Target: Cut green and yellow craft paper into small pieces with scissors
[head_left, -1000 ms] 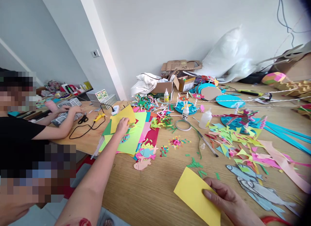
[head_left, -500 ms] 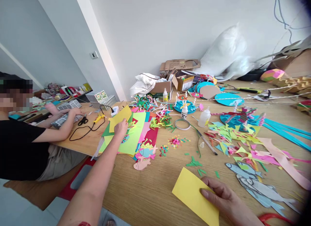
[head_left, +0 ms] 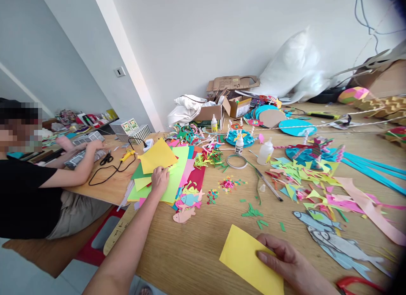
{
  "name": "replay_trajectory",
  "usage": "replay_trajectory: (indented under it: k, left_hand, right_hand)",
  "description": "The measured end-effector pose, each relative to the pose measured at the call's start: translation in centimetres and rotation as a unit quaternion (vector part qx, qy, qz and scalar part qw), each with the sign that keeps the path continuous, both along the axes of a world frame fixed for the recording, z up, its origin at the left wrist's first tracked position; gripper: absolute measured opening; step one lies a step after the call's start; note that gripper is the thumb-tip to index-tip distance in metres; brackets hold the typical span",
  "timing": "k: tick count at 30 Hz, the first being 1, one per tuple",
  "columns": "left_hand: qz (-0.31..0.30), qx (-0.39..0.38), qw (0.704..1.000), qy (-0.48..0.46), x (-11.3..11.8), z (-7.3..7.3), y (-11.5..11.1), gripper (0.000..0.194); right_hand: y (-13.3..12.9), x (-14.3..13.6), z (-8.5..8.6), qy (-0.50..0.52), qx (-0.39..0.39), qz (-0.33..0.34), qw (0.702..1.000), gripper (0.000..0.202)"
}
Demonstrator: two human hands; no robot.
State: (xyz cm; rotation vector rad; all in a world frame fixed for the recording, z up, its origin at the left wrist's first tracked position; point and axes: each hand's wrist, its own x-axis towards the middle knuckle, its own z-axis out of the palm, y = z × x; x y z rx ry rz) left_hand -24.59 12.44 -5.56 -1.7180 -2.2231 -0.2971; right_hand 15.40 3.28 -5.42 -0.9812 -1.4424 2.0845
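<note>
My right hand (head_left: 281, 259) pinches a rectangular piece of yellow paper (head_left: 249, 261) between thumb and fingers, low over the table's front. Out to the left, my left hand (head_left: 160, 181) rests on a stack of coloured paper (head_left: 180, 161) with its fingers bent down and together. Whatever they grip there is hidden. Just beyond those fingers, a larger yellow sheet (head_left: 157, 156) lies on top of the stack. Paper fish cutouts (head_left: 189, 199) overlap the stack's near right corner. Red-handled scissors (head_left: 352, 283), partly out of frame, lie by my right wrist.
Grey-blue paper fish (head_left: 333, 240) and paper scraps (head_left: 304, 172) spread on the right. Glue bottles (head_left: 265, 152), a tape ring (head_left: 236, 161) and a pen (head_left: 269, 185) occupy the middle. A co-worker (head_left: 28, 189) sits left, near a glue gun (head_left: 127, 155) with a cord.
My left hand has let go of the larger yellow sheet and moved slightly down and nearer on the stack. The right hand keeps its yellow piece, almost unmoved.
</note>
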Motion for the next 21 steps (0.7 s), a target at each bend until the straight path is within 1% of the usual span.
replay_trajectory:
  k: [4, 9, 12, 15, 18, 21]
  left_hand:
    - [0.020, -0.001, 1.000, 0.012, -0.9, 0.3, -1.1, 0.031]
    - [0.024, -0.041, 0.999, 0.017, -1.6, 0.6, -2.0, 0.035]
    - [0.022, -0.061, 0.998, 0.012, -1.8, 0.3, -1.6, 0.032]
    - [0.020, -0.073, 0.997, 0.004, -2.0, 0.3, -0.6, 0.032]
    - [0.014, -0.078, 0.997, -0.003, -2.2, 0.6, 0.2, 0.032]
    - [0.015, -0.075, 0.997, -0.005, -2.1, 1.1, -0.2, 0.031]
  right_hand:
    - [-0.1, 0.0, 0.1, -0.006, 0.008, 0.007, 1.000, 0.026]
    - [-0.2, -0.2, 0.5, -0.019, 0.026, 0.018, 0.999, 0.027]
    - [-0.2, -0.2, 0.4, -0.026, 0.028, 0.023, 0.999, 0.027]
    - [0.0, -0.2, 0.3, -0.033, 0.032, 0.022, 0.999, 0.027]
    - [0.0, -0.2, 0.4, -0.038, 0.041, 0.022, 0.998, 0.027]
    - [-0.1, -0.1, 0.6, -0.047, 0.049, 0.025, 0.997, 0.027]
